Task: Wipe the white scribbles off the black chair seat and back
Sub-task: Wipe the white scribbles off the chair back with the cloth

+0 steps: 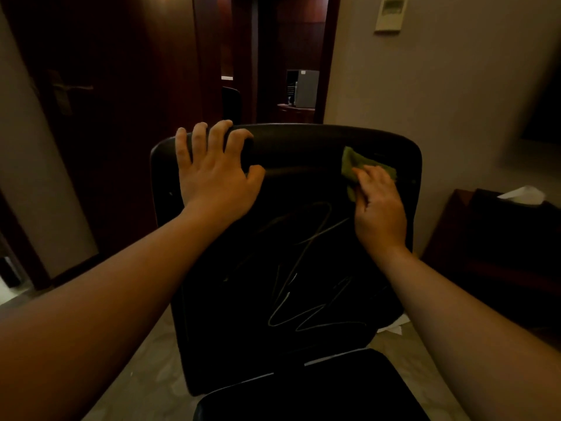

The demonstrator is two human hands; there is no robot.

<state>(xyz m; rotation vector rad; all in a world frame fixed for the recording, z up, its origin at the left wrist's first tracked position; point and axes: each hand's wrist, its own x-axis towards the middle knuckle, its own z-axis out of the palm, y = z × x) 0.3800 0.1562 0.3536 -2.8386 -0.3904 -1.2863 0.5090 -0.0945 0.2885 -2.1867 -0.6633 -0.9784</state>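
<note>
The black chair back point(303, 183) stands upright in the middle of the view, with the black seat point(318, 390) below it at the bottom edge. White scribbles point(303, 284) zigzag across the middle and lower part of the back. My left hand point(212, 174) grips the back's top rim at the left, fingers curled over the edge. My right hand point(379, 205) presses a green cloth point(352, 165) flat against the upper right of the back, above the scribbles.
A dark wooden door point(106, 101) is at the left and an open doorway point(288, 71) lies beyond the chair. A beige wall point(440, 101) rises to the right. A dark side table with a tissue box point(522, 196) stands at the right.
</note>
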